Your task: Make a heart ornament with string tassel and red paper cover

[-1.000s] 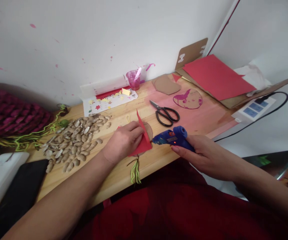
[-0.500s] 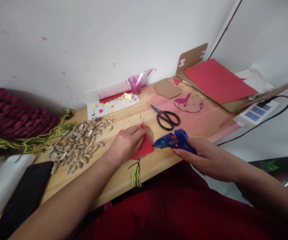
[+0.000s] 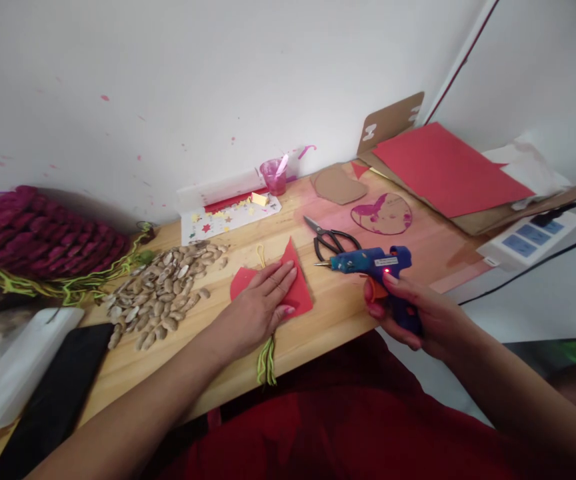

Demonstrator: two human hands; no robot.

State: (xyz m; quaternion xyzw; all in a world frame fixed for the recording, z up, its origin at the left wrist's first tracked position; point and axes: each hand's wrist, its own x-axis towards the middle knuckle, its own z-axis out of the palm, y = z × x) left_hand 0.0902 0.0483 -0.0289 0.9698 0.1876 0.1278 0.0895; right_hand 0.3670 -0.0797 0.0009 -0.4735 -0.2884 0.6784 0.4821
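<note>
My left hand [image 3: 263,303] lies flat on a piece of red paper [image 3: 302,293], its fingers stretched out and pressing the sheet down. A yellow loop of cord [image 3: 261,255] sticks out above the paper, and a yellow-green tassel [image 3: 267,363] hangs out below it. Whatever lies under the paper is hidden. My right hand [image 3: 413,310] is wrapped round the handle of a blue glue gun [image 3: 371,261] with an orange trigger and a lit red light. Its metal nozzle points left, apart from the paper. Black-handled scissors [image 3: 335,240] lie behind the gun.
Peanut shells [image 3: 163,293] are heaped left of the paper, near a magenta layered piece [image 3: 38,233]. At the back stands a pink-stained cup [image 3: 273,177]. Cardboard cutouts [image 3: 341,185], a red sheet [image 3: 453,170] and a power strip [image 3: 533,237] with a black cable are on the right.
The glue gun has moved right, away from the paper, and its grip now shows more. My left hand has gone from gripping the paper's raised edge to lying flat on it.
</note>
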